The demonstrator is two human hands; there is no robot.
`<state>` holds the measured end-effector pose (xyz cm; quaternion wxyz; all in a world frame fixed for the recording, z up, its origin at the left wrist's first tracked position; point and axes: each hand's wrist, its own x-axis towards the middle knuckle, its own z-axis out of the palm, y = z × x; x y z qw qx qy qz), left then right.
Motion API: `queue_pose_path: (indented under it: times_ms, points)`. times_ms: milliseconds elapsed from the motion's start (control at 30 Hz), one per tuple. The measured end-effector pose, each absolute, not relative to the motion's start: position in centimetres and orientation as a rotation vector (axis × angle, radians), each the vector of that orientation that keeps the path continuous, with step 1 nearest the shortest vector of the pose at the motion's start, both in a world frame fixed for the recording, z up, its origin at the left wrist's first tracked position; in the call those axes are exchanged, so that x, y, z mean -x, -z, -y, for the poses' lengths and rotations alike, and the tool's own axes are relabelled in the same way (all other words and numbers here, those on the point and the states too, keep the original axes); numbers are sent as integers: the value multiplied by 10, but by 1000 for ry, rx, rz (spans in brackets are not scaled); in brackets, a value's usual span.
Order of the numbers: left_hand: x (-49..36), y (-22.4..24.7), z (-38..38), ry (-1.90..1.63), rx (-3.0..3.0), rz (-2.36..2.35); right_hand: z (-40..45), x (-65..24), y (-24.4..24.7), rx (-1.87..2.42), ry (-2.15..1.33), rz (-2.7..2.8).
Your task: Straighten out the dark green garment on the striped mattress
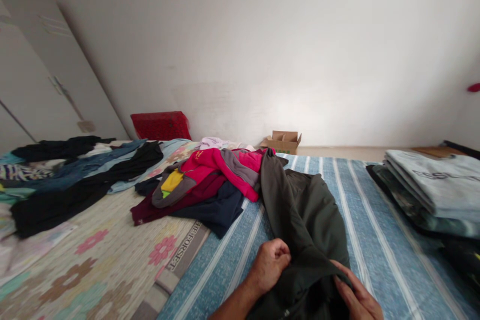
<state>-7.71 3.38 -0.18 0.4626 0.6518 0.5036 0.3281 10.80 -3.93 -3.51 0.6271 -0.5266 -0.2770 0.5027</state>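
A dark olive-grey garment (pixel 322 210) lies on the blue striped sheet (pixel 225 260), one long sleeve or leg stretched toward the wall. At its near left edge, my left hand (pixel 270 264) pinches the cloth with curled fingers. My right hand (pixel 356 292) grips the near right part, thumb and fingers closed on a fold. Between both hands the cloth is bunched and slightly raised. The garment's far end touches a pink and grey jacket (pixel 240 165).
Maroon and navy clothes (pixel 221 210) lie under the jacket. Black trousers (pixel 86 190) and other clothes spread over the flowered mat (pixel 112 255) at left. A folded stack (pixel 435 185) sits at right. A cardboard box (pixel 283 142) and a red case (pixel 161 125) stand by the wall.
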Motion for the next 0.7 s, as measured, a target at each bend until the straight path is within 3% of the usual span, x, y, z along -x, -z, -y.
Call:
queue_pose_path:
  times_ms: [700]
  points:
    - [76, -11, -40, -763, -1669, -1196, 42, -108, 6, 1056, -1252, 746]
